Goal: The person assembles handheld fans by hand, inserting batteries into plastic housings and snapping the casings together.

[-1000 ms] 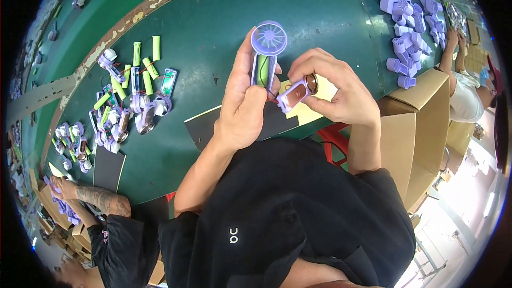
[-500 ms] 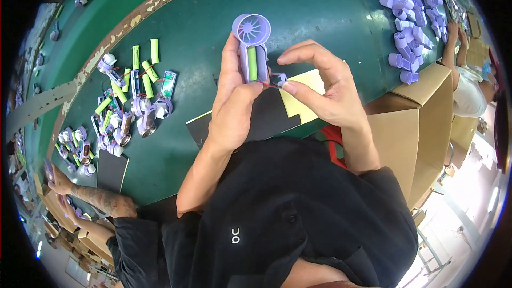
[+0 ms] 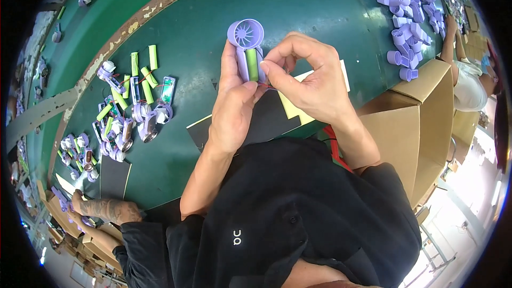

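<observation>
Above the green table (image 3: pixel 320 0), our left hand (image 3: pixel 234 101) grips a lilac handheld fan body (image 3: pixel 248 48), fan head up. Our right hand (image 3: pixel 314 82) pinches at the green battery (image 3: pixel 252 64), which looks mostly seated in the handle; red wires near our fingertips seem untucked, no cover visible yet. Versus the earlier frames, the small lilac part our right hand held is gone, and the fan sits higher. Loose parts pile (image 3: pixel 128 112) lies left.
</observation>
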Motion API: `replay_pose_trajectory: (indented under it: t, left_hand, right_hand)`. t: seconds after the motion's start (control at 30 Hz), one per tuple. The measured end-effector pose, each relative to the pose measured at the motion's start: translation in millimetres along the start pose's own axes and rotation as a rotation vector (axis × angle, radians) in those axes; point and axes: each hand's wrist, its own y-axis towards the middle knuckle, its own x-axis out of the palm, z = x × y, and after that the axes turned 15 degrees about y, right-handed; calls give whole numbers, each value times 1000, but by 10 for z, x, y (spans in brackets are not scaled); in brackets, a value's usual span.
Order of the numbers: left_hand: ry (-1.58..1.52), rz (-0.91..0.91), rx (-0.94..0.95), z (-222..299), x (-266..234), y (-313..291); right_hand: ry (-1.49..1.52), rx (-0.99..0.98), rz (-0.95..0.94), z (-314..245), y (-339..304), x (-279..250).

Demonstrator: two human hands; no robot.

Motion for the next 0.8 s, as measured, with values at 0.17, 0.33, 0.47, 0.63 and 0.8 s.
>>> replay_pose_trajectory:
  t: [0.17,0.33,0.47,0.63,0.8]
  left_hand:
    - [5,-5,-71,-1,12,24]
    - [141,24,45,-132,-12,46]
    - [259,18,87,-180,-42,48]
    - [298,103,117,-177,-25,62]
    - [79,111,74,-240,-79,123]
  right_hand:
    - [16,-11,-11,27,21,0]
    - [24,0,-31,43,44,6]
    - [11,1,-41,52,60,3]
    - [-19,15,-83,55,52,14]
    - [-194,-278,-139,89,-50,49]
